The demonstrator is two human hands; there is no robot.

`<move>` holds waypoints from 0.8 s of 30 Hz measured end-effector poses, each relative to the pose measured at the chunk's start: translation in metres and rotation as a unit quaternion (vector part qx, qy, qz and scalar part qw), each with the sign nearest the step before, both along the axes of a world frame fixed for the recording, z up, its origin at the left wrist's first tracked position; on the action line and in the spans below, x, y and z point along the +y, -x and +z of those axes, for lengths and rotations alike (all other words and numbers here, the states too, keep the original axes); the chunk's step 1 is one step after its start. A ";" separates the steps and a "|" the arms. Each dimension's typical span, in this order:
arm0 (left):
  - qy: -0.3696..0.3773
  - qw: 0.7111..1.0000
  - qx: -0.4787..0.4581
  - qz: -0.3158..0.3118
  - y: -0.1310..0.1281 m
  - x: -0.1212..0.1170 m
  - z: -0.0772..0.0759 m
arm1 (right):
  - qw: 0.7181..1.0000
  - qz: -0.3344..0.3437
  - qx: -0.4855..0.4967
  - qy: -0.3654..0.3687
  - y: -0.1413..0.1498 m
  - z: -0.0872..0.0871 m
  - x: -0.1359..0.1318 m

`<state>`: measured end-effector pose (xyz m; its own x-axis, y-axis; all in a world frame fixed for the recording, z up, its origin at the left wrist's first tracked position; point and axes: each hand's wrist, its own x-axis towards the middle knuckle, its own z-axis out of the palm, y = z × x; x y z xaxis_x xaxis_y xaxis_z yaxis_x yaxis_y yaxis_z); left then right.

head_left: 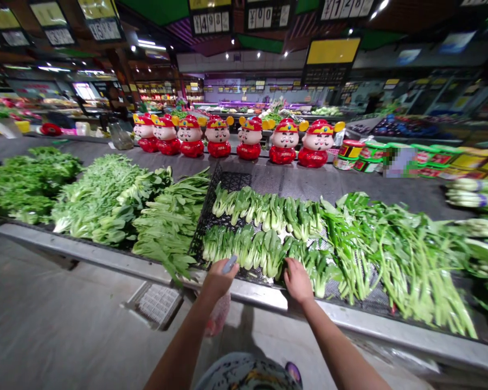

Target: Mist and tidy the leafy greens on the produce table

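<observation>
My left hand [218,279] is closed around a small grey-blue object [230,264] that looks like a short handle; the rest of it is hidden. It is over the front edge of the display, by the left part of the front row of bok choy [268,250]. Below the left wrist is a reddish see-through plastic bag [218,315]; I cannot tell what it hangs from. My right hand [297,279] has its fingers curled against a bok choy near the middle of that row. Behind lies a second row of bok choy [270,210], leaves towards the back.
Long-leaf lettuce [168,216] and frilly greens [100,189] lie to the left, water spinach [415,254] to the right. Red figurines [250,141] and stacked tubs [368,156] line the back. A metal rail [260,295] edges the display; a white grate [154,303] is below it.
</observation>
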<state>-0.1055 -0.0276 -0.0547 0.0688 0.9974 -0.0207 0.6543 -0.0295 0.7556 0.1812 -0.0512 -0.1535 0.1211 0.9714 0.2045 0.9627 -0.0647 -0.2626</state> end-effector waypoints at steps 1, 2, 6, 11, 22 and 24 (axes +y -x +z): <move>0.010 1.000 0.007 -0.003 -0.001 0.000 -0.002 | 1.000 -0.001 0.000 0.002 0.000 0.001 0.000; 0.015 1.000 0.015 -0.010 -0.002 0.000 -0.004 | 1.000 -0.001 0.001 0.003 0.001 0.001 0.000; 0.010 0.998 0.047 -0.046 0.002 -0.001 -0.009 | 1.000 -0.003 0.007 0.007 0.002 0.004 0.000; -0.028 0.998 0.004 -0.060 0.005 -0.003 -0.008 | 1.000 -0.006 0.018 0.007 0.002 0.004 0.000; -0.076 0.987 -0.071 -0.119 -0.008 -0.009 -0.012 | 1.000 -0.005 0.024 -0.004 -0.003 0.003 0.003; -0.080 0.987 -0.068 -0.119 -0.010 -0.008 -0.020 | 0.999 -0.015 0.027 -0.008 -0.006 0.005 -0.001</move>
